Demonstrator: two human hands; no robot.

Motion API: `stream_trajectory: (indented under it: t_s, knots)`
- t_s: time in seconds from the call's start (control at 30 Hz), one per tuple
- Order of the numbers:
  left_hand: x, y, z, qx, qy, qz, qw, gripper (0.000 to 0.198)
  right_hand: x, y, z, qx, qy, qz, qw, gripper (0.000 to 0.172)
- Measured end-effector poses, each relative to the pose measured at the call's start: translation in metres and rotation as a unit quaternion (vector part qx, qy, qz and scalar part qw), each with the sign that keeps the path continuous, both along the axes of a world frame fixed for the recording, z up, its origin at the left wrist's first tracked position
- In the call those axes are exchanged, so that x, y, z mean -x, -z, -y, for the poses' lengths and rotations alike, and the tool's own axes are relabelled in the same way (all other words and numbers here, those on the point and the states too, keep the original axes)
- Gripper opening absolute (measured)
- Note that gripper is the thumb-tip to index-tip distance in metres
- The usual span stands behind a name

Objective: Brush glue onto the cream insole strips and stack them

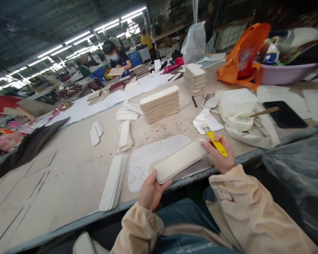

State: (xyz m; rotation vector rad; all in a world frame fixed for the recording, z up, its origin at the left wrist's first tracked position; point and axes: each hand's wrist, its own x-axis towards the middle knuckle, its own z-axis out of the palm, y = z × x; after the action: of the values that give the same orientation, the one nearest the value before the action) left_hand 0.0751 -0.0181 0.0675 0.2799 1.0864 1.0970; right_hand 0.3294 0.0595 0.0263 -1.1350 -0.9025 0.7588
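Observation:
A long cream panel with rounded ends [180, 160] is held between my two hands above the table's near edge. My left hand [151, 192] grips its left end, thumb on top and fingers beneath. My right hand [222, 155] holds a yellow-handled paintbrush [216, 141], bristles pointing away from me, and pinches the panel's right end as well. Under the panel lies a whitish sheet [140, 165]. Just beyond the brush is a white cloth or paper piece [207, 119]. Left of the sheet, several similar long panels [113, 183] lie fanned in a pile.
A tall stack of panels [160, 104] stands mid-table, with another stack [195, 79] behind. At right are a white plastic-lined pot [238, 106] with a wooden stick, a black phone [284, 113], an orange bag [243, 56] and a lilac basin [286, 73]. A co-worker [116, 58] sits across.

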Motion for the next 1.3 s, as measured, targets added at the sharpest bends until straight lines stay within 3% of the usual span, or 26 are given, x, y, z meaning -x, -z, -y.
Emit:
stream_trajectory:
  t_s: [0.17, 0.43, 0.67, 0.83, 1.07, 1.3]
  knots:
    - [-0.002, 0.002, 0.003, -0.041, -0.005, -0.036, 0.998, 0.037, -0.001, 0.005, -0.002, 0.004, 0.018, 0.0, 1.0, 0.043]
    - [0.001, 0.005, 0.004, -0.038, -0.01, -0.044, 0.998, 0.048, 0.0, 0.009, -0.004, 0.003, 0.015, 0.012, 1.0, 0.044]
    - [0.003, 0.002, 0.004, -0.042, 0.01, -0.045, 0.998, 0.053, 0.004, -0.002, 0.001, -0.001, -0.006, 0.013, 1.0, 0.041]
    - [0.007, 0.008, 0.002, -0.057, 0.041, -0.066, 0.995, 0.052, 0.006, -0.005, 0.001, -0.001, -0.015, 0.028, 0.999, 0.038]
    - [0.008, 0.016, 0.005, -0.065, 0.041, -0.093, 0.993, 0.044, 0.005, -0.005, 0.001, -0.009, -0.026, 0.029, 0.999, 0.037]
    - [0.006, 0.013, 0.006, -0.062, 0.033, -0.082, 0.994, 0.053, 0.005, -0.005, 0.001, -0.009, -0.02, 0.028, 0.999, 0.04]
